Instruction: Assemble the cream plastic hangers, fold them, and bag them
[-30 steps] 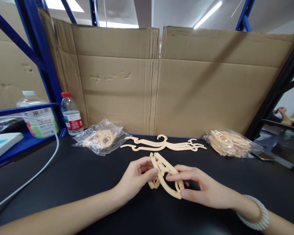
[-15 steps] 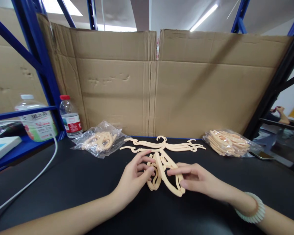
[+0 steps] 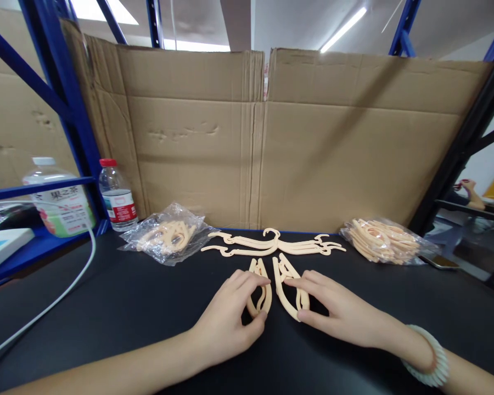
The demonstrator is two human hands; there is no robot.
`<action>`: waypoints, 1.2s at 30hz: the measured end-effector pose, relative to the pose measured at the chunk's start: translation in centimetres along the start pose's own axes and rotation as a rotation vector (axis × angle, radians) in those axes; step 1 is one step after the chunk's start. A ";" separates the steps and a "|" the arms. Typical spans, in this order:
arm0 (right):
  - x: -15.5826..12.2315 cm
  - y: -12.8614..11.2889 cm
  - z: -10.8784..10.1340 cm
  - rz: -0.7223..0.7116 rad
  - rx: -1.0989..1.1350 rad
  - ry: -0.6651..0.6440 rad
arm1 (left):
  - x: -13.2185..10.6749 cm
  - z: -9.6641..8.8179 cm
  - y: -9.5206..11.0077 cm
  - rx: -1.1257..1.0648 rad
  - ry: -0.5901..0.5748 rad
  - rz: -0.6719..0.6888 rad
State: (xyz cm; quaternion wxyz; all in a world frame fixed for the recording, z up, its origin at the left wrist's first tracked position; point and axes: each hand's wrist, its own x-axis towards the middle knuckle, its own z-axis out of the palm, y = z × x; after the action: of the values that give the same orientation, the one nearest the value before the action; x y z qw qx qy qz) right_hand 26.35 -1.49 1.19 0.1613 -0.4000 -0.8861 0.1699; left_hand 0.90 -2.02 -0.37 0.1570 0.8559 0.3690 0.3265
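Note:
Two beige plastic hanger pieces lie side by side on the black table. My left hand (image 3: 234, 312) pinches the left piece (image 3: 260, 285) between thumb and fingers. My right hand (image 3: 333, 310), with a pale bead bracelet on its wrist, pinches the right piece (image 3: 288, 284) the same way. The two pieces sit apart with a narrow gap between them. Just behind them lies an assembled flat hanger (image 3: 271, 245), spread wide.
A plastic bag of beige pieces (image 3: 167, 235) sits at the left, another bag (image 3: 381, 240) at the right. Two bottles (image 3: 116, 193) stand by the blue rack (image 3: 72, 109). A white cable (image 3: 53, 296) crosses the left. Cardboard (image 3: 263, 137) walls the back.
The two pieces were crossed and held together above the table; now my hands have separated them and laid them flat, side by side.

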 end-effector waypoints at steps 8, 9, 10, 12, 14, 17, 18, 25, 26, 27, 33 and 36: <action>0.1 -0.2 -0.2 -0.046 -0.070 -0.034 | 0.0 0.1 -0.2 -0.012 -0.060 -0.011; 0.1 -0.1 -0.2 -0.050 -0.078 -0.036 | 0.0 0.1 -0.3 -0.017 -0.062 -0.017; 0.1 -0.1 -0.1 -0.053 -0.083 -0.034 | 0.0 0.2 -0.4 -0.019 -0.064 -0.025; 0.1 0.1 -0.1 -0.056 -0.089 -0.026 | 0.0 0.2 -0.4 -0.021 -0.068 -0.038; 0.1 0.2 0.0 -0.055 -0.093 -0.019 | 0.0 0.1 -0.4 -0.021 -0.072 -0.042; 0.1 0.1 0.1 -0.061 -0.094 -0.007 | 0.0 0.2 -0.3 -0.020 -0.073 -0.038; 0.1 0.0 0.1 -0.067 -0.091 -0.002 | 0.0 0.2 -0.3 -0.019 -0.070 -0.036; 0.5 2.4 -1.2 -0.089 -0.063 0.183 | 0.1 -0.7 -1.0 0.039 0.010 0.022; 0.7 3.7 -1.4 -0.092 -0.088 0.260 | 0.1 -1.1 -1.3 0.061 0.034 0.040; 0.9 5.1 -1.6 -0.100 -0.122 0.327 | 0.3 -1.6 -1.6 0.088 0.058 0.054; 1.3 11.8 -1.6 -0.066 -0.281 0.453 | 0.9 -2.5 -3.8 0.186 0.156 0.073; 1.4 12.4 -0.9 -0.074 -0.311 0.423 | 0.9 -2.0 -4.0 0.182 0.132 0.084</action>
State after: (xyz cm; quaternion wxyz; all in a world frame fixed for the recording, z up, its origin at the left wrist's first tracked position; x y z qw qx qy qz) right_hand 33.92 7.46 -3.08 0.2854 -0.4139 -0.8622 -0.0618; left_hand -2.13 1.46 -0.54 0.0402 0.8579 0.3703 0.3538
